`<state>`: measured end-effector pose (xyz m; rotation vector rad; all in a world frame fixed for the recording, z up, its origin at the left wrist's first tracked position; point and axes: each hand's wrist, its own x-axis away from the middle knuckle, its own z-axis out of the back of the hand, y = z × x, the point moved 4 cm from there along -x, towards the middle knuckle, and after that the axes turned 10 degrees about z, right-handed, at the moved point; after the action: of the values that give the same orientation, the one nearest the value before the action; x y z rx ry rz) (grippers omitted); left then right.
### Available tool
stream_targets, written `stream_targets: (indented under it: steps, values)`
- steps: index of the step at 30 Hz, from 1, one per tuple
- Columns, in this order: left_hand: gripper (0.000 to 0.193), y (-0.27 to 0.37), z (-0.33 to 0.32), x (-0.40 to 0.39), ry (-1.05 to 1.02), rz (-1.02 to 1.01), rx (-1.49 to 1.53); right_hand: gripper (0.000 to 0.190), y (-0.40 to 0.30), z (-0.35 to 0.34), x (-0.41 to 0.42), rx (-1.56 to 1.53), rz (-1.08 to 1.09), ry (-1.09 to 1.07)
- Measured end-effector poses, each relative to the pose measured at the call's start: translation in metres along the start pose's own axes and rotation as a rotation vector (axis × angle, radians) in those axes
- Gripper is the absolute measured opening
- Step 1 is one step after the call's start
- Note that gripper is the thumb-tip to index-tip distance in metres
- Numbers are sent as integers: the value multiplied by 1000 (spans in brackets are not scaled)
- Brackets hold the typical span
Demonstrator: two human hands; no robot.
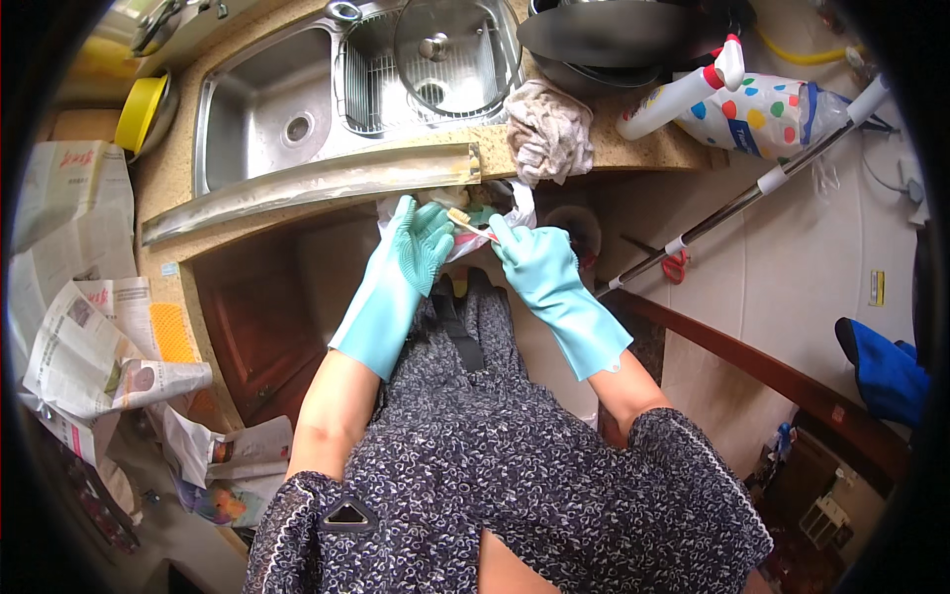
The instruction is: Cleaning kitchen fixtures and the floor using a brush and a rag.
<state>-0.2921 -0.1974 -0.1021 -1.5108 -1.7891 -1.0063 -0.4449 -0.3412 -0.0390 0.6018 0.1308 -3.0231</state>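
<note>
My right hand (pixel 538 256), in a light-blue rubber glove, grips the handle of a toothbrush (pixel 462 218). The brush's bristled head points up and to the left. My left hand (pixel 421 241) wears a matching glove with a ribbed palm. It is held flat beside the brush head, with nothing in it. Just beyond both hands, a white plastic bag (pixel 524 204) hangs below the counter edge, and its contents are partly hidden. Above the hands, a long, stained metal strip (pixel 319 184) lies along the front of the counter.
A double-bowl steel sink (pixel 271 85) holds a glass lid (pixel 407 67) in its right bowl. A crumpled cloth (pixel 548 134), spray bottle (pixel 668 100) and black wok (pixel 601 44) sit to the right. A metal pole (pixel 724 215) slants nearby. Newspapers (pixel 96 349) cover the left side.
</note>
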Motion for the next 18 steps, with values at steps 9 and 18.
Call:
stream_targets:
  steps: [9,18]
  values:
    - [43,-13,-14,14,-30,-124,-322,29,-12,-3,-17,-282,-317,-126]
    - [24,-1,-1,4,35,-248,-313,31,-18,-1,-17,-320,-302,-105]
